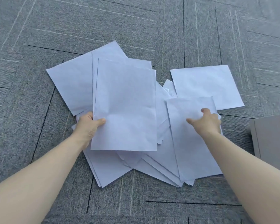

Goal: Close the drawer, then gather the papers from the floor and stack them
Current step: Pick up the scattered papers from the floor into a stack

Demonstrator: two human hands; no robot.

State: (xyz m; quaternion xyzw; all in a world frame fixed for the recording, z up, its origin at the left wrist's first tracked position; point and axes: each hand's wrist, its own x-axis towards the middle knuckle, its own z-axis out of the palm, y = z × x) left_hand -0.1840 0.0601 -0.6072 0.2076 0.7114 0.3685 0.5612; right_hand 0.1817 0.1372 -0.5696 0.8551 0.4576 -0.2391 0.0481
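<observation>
Head view: a loose heap of white papers (152, 159) is seen spread over the grey carpeted floor (39, 94), with both bare forearms reaching in from the bottom edge.
Left hand (89, 125): closed on a small stack of sheets (124, 107), gripped at its left edge with the thumb on top and the fingers hidden beneath; the stack is held above the heap.
Right hand (205, 122): laid on a single sheet (192, 143) at the right side of the heap, thumb spread to the left and fingers curled at the sheet's far right edge; whether the sheet is pinched cannot be told.
Separate sheet (207, 88): lying flat on the floor just beyond the right hand, partly overlapped by the heap.
Grey cabinet (271, 139): seen at the right edge, near the right forearm.
</observation>
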